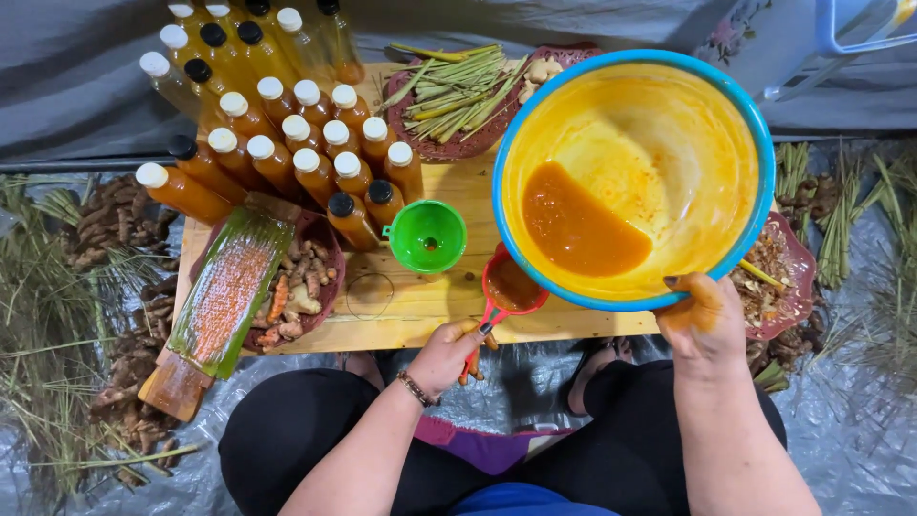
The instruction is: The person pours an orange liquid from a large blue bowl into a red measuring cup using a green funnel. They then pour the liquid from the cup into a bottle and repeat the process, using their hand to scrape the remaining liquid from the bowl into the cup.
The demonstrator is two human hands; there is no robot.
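Note:
My right hand, smeared with orange, grips the near rim of a large blue-rimmed basin and holds it tilted, so a pool of orange liquid gathers at its lower left. My left hand holds the handle of a small red cup under the basin's rim; the cup has orange liquid in it. A green funnel stands on the wooden table just left of the cup. Behind the funnel are several plastic bottles of orange liquid with white or black caps.
A grater wrapped in green leaf lies across a bowl of turmeric roots. A basket of lemongrass stalks sits at the back. Another dish of scraps is at right. Roots and grass cover the plastic sheet on the floor.

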